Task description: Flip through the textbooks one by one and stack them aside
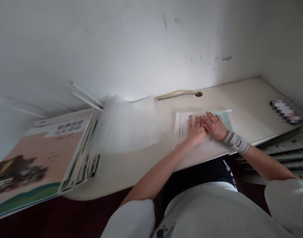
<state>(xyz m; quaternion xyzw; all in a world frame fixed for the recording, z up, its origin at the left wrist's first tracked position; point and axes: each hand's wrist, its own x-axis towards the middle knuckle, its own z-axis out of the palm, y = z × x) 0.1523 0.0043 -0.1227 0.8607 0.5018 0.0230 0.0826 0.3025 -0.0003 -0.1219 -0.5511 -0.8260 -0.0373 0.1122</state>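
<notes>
My left hand [196,131] and my right hand [214,125] lie flat side by side on a printed paper sheet [183,123] on the white desk [250,109]. The fingers of both are stretched out and pressed onto the sheet. A grey wrist band [236,142] wraps my right wrist. The sheet has a pale green part [227,119] at its right side. Neither hand holds anything.
Large printed boards or booklets [42,155] lie stacked at the desk's left end. A blurred white sheet [131,125] lies between them and the paper. A yellow cable [176,93] runs to a hole [198,94] by the wall. A dark object [287,110] sits far right.
</notes>
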